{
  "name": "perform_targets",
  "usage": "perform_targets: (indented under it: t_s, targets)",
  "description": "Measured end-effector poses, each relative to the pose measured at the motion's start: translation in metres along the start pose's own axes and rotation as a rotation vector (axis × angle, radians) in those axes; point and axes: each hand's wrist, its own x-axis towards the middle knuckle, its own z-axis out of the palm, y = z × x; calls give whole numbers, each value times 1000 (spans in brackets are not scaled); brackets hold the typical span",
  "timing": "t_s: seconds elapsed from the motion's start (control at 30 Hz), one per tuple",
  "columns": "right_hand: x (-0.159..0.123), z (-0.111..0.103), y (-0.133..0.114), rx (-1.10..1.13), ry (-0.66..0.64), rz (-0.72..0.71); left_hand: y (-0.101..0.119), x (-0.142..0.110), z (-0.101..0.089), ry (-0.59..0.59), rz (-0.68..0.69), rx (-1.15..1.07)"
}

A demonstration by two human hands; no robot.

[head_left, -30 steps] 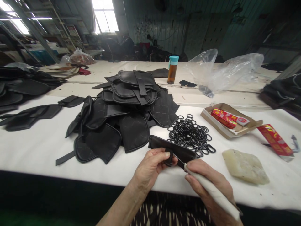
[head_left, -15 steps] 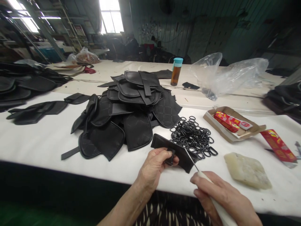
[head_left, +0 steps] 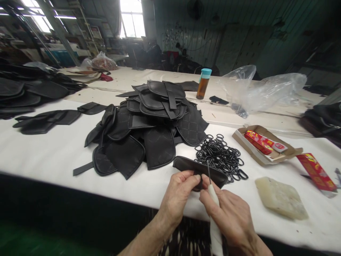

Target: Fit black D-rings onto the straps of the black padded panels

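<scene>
My left hand (head_left: 178,193) is closed on a black leather piece (head_left: 186,164), pinching a short strap or loop on it near the table's front edge. My right hand (head_left: 229,209) grips a white-handled awl (head_left: 214,202), its thin metal shaft pointing up and away from me. The right thumb and fingertips meet the left ones at the same strap, so the exact pinch point is partly hidden. Just beyond the leather piece lies a heap of black metal rings (head_left: 218,153). To the left rises a pile of stitched black leather pieces (head_left: 160,145), some with straps.
A yellowish translucent block (head_left: 281,199) lies at the right. Behind it sit an open cardboard tray (head_left: 262,160) holding red boxes, and another red box (head_left: 317,172). Farther back stand a blue-capped bottle (head_left: 204,84) and clear plastic bags (head_left: 274,90). More black pieces (head_left: 48,121) lie at far left.
My right hand has moved left to the strap beside my left fingers. The awl has swung more upright, and the leather piece has tilted. The view has shifted slightly.
</scene>
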Motion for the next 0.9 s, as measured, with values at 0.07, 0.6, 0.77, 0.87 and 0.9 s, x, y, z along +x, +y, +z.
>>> perform_targets:
  t_s: [0.07,0.6,0.77,0.87,0.9]
  targets:
    - [0,-1,-1,-31,1,-48,-1,-2,0,10,0,-22]
    - [17,-19,-9,-59,31,-208,-6,-6,-6,-50,-58,-203]
    - [11,-26,-15,-109,59,-212,-7,-10,-5,-44,2,-182]
    - [2,-33,-19,-85,133,-109,-6,-13,-5,8,1,-161]
    - [-2,-36,-19,-71,133,-66,-4,-14,-5,27,-2,-158]
